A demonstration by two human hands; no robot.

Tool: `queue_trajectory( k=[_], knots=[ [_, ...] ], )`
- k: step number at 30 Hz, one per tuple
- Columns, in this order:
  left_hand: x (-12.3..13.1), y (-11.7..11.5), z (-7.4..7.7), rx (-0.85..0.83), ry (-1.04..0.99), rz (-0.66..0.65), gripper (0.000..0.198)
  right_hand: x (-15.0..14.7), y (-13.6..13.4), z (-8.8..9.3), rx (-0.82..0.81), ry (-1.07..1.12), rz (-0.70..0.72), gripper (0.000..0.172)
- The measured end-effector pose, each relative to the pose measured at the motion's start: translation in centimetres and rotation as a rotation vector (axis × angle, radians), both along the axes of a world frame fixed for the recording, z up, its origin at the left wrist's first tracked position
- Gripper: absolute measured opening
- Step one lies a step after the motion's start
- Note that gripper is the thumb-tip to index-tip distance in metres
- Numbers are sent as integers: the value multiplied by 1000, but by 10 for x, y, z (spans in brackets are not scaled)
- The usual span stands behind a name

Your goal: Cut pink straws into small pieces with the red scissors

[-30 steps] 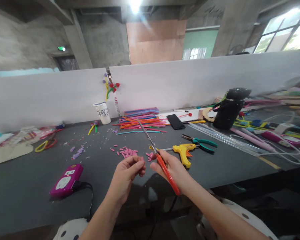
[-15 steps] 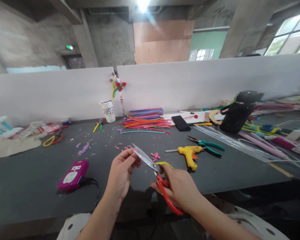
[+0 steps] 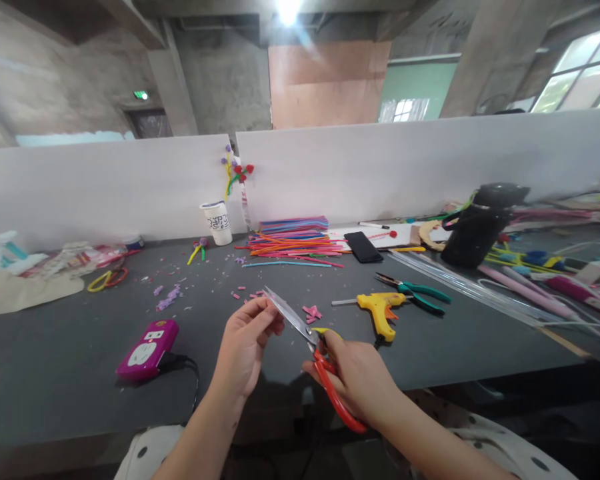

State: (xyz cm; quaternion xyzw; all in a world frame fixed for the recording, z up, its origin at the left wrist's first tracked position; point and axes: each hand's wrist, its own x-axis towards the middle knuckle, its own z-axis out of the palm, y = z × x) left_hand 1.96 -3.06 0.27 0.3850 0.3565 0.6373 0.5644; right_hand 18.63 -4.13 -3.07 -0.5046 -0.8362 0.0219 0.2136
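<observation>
My right hand point(image 3: 357, 380) is closed around the handles of a pair of scissors point(image 3: 293, 319), one handle red and one yellow. The blades look nearly closed and point up and left, to the fingertips of my left hand point(image 3: 247, 343). Thumb and forefinger of that hand are pinched together at the blades; whatever they hold is too small or hidden to name. Just beyond the hands, small pink cut pieces point(image 3: 311, 312) lie on the dark table point(image 3: 260, 427). A yellow glue gun point(image 3: 380, 313) rests to the right of the scissors.
Green-handled pliers point(image 3: 423, 293), a black phone point(image 3: 363, 247) and a black flask point(image 3: 480, 227) are on the right. Bundled pipe cleaners point(image 3: 295, 243) and a white cup point(image 3: 217, 223) stand at the back. Left are a magenta power box point(image 3: 149, 350), purple scraps point(image 3: 169, 298) and other scissors point(image 3: 107, 280).
The scissors' blades have closed slightly, and the yellow handle has drawn in toward my right hand. My left hand keeps its pinch in nearly the same place.
</observation>
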Motion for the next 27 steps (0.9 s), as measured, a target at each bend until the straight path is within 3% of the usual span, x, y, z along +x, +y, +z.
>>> queue_trajectory(
  k=[13,27],
  knots=[
    [-2,0,2,-2,-10,28,7,1,1,8,-114,68,-49,29],
    [-7,-1,6,15,-25,51,5,3,-1,6,35,-6,-16,26]
  ],
)
